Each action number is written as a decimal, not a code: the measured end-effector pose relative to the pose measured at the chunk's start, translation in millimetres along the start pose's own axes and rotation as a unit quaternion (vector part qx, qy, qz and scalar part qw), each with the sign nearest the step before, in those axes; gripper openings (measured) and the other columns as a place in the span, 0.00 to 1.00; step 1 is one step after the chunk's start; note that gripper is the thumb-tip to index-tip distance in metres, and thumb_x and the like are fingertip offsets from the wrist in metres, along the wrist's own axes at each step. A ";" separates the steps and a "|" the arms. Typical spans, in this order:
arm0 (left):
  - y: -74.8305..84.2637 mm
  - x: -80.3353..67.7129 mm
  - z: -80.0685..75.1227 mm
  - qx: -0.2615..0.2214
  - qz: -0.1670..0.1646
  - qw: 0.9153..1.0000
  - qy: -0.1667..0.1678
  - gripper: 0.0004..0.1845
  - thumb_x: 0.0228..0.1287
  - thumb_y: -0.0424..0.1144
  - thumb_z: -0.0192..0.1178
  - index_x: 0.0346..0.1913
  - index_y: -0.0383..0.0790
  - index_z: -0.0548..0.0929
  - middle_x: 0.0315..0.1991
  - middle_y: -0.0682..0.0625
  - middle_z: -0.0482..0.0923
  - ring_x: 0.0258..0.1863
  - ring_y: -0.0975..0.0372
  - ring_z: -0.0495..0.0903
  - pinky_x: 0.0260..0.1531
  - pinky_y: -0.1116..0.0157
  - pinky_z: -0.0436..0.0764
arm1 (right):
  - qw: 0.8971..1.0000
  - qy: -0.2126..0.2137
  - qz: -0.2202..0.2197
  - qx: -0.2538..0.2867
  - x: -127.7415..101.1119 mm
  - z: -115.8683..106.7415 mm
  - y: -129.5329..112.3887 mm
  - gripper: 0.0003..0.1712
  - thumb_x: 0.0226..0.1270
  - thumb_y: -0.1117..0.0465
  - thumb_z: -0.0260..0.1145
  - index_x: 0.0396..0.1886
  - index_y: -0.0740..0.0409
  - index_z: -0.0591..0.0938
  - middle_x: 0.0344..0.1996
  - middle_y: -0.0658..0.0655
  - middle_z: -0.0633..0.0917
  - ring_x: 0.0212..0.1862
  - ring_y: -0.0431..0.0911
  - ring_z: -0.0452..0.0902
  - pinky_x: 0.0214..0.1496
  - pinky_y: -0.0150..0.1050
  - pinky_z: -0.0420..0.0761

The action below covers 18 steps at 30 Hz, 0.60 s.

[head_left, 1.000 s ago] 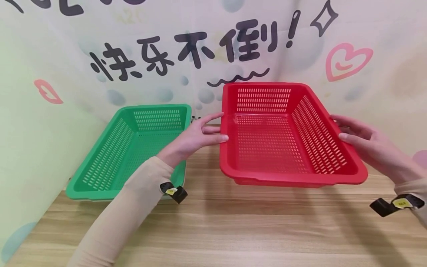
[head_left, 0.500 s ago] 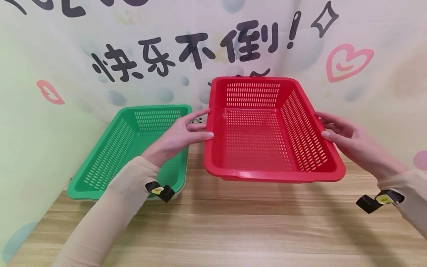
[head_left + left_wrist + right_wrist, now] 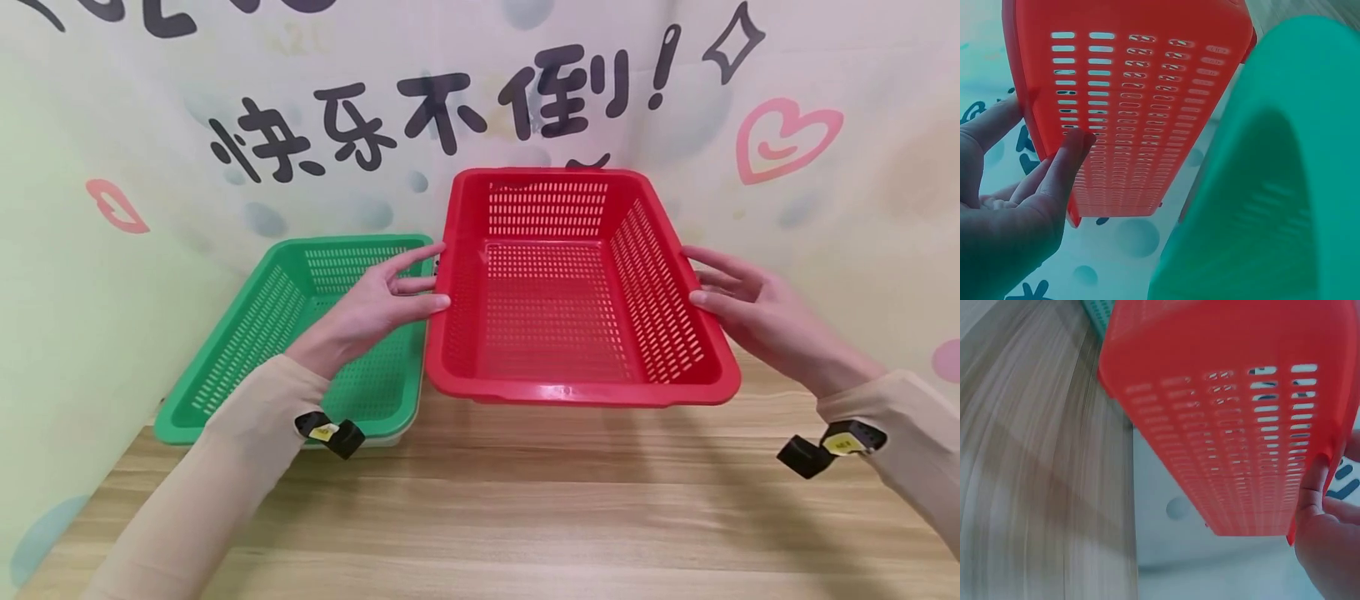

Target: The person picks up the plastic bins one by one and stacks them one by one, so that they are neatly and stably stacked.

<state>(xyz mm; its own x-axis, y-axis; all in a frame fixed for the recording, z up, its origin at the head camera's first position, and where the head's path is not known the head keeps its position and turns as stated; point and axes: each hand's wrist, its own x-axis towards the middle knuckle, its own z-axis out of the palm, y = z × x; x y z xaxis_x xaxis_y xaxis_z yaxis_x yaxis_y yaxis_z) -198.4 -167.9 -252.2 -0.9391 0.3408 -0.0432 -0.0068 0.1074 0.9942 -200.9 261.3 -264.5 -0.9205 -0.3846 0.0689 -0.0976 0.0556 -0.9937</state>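
Note:
A red plastic basket [image 3: 547,325] with slotted walls hangs above the table, its inside facing me and nothing in it. My left hand [image 3: 367,308] pinches the left rim, thumb and fingers on either side of it. The opposite rim is held the same way by my right hand [image 3: 772,321]. Both wrist views show the basket's slotted outer wall [image 3: 1129,100], [image 3: 1235,425] close to the fingers. To the left a green basket [image 3: 255,350] rests on the table, partly hidden behind my left forearm.
The wooden table [image 3: 480,517] runs up to a wall hanging [image 3: 360,192] printed with dark characters and hearts. Under the green basket's front rim a pale edge [image 3: 390,440] shows. A dark-marked small thing behind the left fingers is mostly hidden.
Both hands have carried the red basket to the left and slightly up, nearer the green basket, whose right rim it now meets in the head view. The green basket has stayed in place.

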 end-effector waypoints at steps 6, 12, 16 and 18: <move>2.3 -5.2 -10.6 -0.013 0.016 1.000 -0.005 0.38 0.64 0.33 0.63 0.74 0.50 0.60 0.60 0.39 0.74 0.54 0.52 0.79 0.53 0.59 0.78 | 0.999 0.009 0.018 -0.030 5.6 10.8 -8.4 0.34 0.72 0.66 0.59 0.75 0.49 0.61 0.56 0.61 0.74 0.49 0.49 0.80 0.47 0.38 0.82; 4.4 -11.3 -18.6 -0.008 0.026 1.000 0.003 0.37 0.64 0.32 0.62 0.74 0.49 0.61 0.60 0.39 0.74 0.55 0.52 0.79 0.52 0.59 0.79 | 0.999 -0.004 0.015 -0.038 13.0 18.0 -14.1 0.35 0.71 0.65 0.59 0.75 0.48 0.61 0.56 0.63 0.73 0.48 0.49 0.80 0.46 0.38 0.82; 6.2 -16.0 -26.5 0.004 0.022 1.000 0.002 0.37 0.65 0.35 0.63 0.74 0.49 0.60 0.60 0.40 0.75 0.55 0.53 0.78 0.52 0.59 0.78 | 0.999 -0.023 0.011 -0.029 18.5 21.4 -15.7 0.35 0.71 0.65 0.59 0.75 0.47 0.60 0.59 0.64 0.70 0.50 0.49 0.79 0.47 0.39 0.82; 6.4 -19.0 -30.8 0.012 0.018 1.000 0.004 0.37 0.65 0.36 0.63 0.74 0.50 0.60 0.60 0.41 0.75 0.55 0.53 0.79 0.51 0.59 0.79 | 0.999 -0.038 0.008 -0.021 21.6 23.2 -16.8 0.36 0.72 0.66 0.58 0.75 0.48 0.59 0.60 0.65 0.69 0.51 0.50 0.79 0.48 0.39 0.82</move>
<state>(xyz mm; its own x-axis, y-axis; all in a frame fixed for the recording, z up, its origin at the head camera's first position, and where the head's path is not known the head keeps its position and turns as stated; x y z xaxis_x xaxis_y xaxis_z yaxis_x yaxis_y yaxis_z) -191.1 -202.5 -242.0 -0.9414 0.3372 -0.0067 0.0348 0.1168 0.9925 -210.4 230.6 -248.3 -0.8905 -0.4528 0.0451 -0.1010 0.0999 -0.9899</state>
